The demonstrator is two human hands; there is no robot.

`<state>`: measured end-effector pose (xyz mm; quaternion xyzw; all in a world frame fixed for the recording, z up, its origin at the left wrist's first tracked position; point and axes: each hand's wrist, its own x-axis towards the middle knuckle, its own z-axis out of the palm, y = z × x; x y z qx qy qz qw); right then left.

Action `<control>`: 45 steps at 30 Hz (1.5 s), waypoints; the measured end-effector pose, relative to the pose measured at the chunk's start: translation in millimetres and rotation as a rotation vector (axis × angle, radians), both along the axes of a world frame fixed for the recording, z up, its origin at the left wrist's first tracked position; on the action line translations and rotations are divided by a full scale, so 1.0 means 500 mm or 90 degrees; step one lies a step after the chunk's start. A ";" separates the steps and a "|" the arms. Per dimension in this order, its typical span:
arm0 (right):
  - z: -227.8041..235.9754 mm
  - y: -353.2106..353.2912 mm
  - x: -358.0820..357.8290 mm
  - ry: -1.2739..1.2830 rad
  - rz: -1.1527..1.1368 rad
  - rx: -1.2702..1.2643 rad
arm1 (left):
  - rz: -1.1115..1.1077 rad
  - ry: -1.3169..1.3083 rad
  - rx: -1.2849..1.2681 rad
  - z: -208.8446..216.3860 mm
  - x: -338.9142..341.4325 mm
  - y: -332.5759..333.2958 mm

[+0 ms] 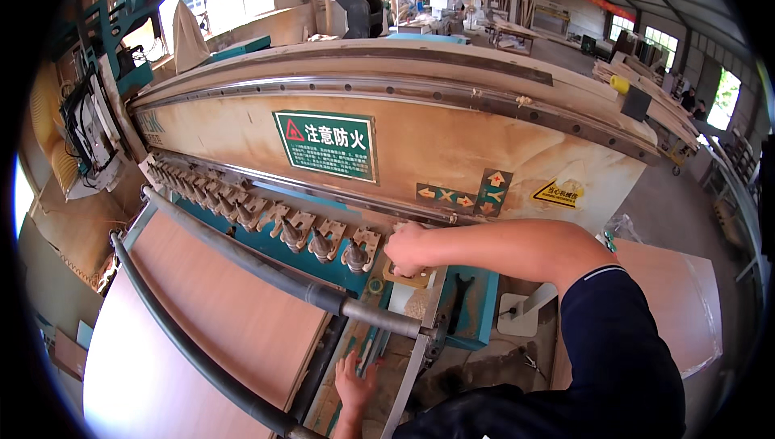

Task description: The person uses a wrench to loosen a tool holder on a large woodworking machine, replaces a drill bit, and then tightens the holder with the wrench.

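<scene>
My right hand (406, 248) reaches across to the right-hand end of a row of tool holders on the machine. Its fingers are curled down over a small tan tray (413, 281); what they grip, if anything, is hidden. The nearest tool holder (356, 256) sits upright in its fork clip just left of that hand, with several more in line to the left. Lower down, my left hand (355, 382) hovers near the machine's edge, its fingers apart and nothing in them.
A padded grey roller bar (266, 273) and a dark curved bar (186, 338) cross above a wood-faced panel (218, 294). The long stained gantry beam (452, 148) stands behind the tool row. An open-end wrench (460, 302) lies in a teal tray (482, 314) at right.
</scene>
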<state>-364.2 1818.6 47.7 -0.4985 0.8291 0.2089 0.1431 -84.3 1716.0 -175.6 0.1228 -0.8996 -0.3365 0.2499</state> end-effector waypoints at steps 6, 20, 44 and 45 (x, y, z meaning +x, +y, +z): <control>0.001 0.047 -0.015 -0.071 0.250 -0.049 | 0.062 0.049 0.025 0.001 0.023 -0.007; -0.053 0.005 -0.021 0.080 0.061 0.071 | -0.014 0.035 0.151 -0.028 0.030 0.004; -0.008 0.021 0.013 0.012 0.177 -0.048 | 0.017 -0.039 0.148 -0.030 0.029 -0.016; -0.002 0.024 0.020 0.013 0.145 -0.088 | 0.013 -0.030 0.145 -0.026 0.027 -0.013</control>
